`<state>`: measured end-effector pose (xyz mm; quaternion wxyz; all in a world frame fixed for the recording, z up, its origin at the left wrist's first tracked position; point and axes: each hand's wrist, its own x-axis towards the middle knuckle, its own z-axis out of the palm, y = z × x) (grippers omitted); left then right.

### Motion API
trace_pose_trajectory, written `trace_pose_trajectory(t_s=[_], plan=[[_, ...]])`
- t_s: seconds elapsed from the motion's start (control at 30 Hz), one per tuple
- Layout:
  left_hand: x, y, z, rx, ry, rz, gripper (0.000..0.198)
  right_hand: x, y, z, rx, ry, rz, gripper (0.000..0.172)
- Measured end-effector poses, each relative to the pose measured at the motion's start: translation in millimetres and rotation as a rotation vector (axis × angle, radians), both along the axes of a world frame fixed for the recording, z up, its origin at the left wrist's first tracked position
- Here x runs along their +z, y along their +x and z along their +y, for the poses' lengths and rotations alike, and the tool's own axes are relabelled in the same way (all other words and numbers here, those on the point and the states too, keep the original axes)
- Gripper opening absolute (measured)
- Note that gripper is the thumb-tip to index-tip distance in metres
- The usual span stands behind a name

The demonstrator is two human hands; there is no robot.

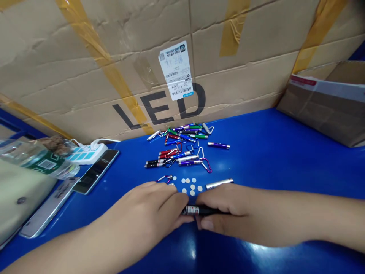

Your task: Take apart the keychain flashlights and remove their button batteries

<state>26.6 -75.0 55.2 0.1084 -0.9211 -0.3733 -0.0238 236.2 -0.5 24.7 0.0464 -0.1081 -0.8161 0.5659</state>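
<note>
Both of my hands meet low in the middle of the blue table (270, 152). My left hand (148, 211) and my right hand (228, 213) are closed on the two ends of a small black keychain flashlight (198, 210) with a red and white label, held level just above the table. Just beyond my fingers lie several small white button cells (189, 184), a silver flashlight part (219, 183) and a carabiner clip (164, 178). Farther back is a heap of coloured keychain flashlights (182, 148) with clips.
A big cardboard box marked LED (159, 108) walls off the back. Another carton (327, 106) stands at the right. At left lie two phones (98, 171), a white power strip (87, 153), a plastic bottle (37, 160) and a beige pouch (19, 198).
</note>
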Motion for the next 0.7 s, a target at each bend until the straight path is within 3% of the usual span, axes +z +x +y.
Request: trace_pose_trajectory(t_s=[0.2, 0.3, 0.37, 0.43, 0.5, 0.57, 0.6, 0.63, 0.7], plan=[[-12.0, -2.5, 7.5, -0.012, -0.060, 0.001, 0.046, -5.6, 1.0, 9.3, -0.010, 0.024, 0.031, 0.029], [-16.2, -3.2, 13.2, -0.011, -0.176, -0.047, 0.040, -3.5, -0.6, 12.1, 0.023, 0.202, 0.020, 0.023], [-16.0, -4.4, 16.7, -0.026, -0.196, -0.089, 0.036, 7.1, 4.2, 21.0, -0.050, 0.455, -0.095, 0.022], [-14.8, -6.5, 19.4, -0.031, -0.179, -0.118, 0.031, 25.1, 18.8, 38.8, -0.328, 0.892, -0.281, 0.033], [-14.3, -9.5, 21.5, -0.025, -0.157, -0.131, 0.026, 46.5, 45.3, 64.2, -0.771, 1.380, -0.406, 0.047], [-14.8, -13.0, 23.1, -0.020, -0.131, -0.140, 0.025, 65.3, 81.8, 91.9, -1.224, 1.619, -0.601, 0.072], [-15.1, -14.6, 23.8, -0.024, -0.116, -0.149, 0.025, 72.3, 102.2, 104.9, -1.368, 1.593, -0.760, 0.084], [-15.3, -16.0, 24.5, -0.030, -0.104, -0.159, 0.026, 77.1, 122.7, 116.6, -1.483, 1.454, -0.935, 0.092], [-14.6, -18.1, 25.8, -0.047, -0.096, -0.178, 0.027, 80.3, 161.1, 134.9, -1.476, 1.102, -1.071, 0.081]])
